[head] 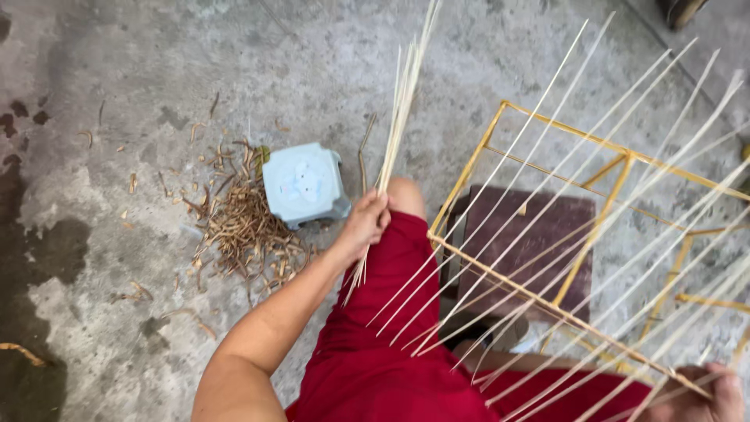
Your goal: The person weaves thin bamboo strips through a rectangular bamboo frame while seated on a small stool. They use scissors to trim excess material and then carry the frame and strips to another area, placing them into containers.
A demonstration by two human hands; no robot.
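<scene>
Red cloth (391, 367); left hand (365, 223) grips thin pale splints (400, 109).

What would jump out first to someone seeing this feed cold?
Probably the fan of pale thin strips lying across the yellow wire frame at right, with the right hand at its lower corner. At centre, the left hand grips a bundle of strips upright over the red-clad lap. On the concrete floor to the left sit a light blue stool and a pile of brown scraps.
</scene>
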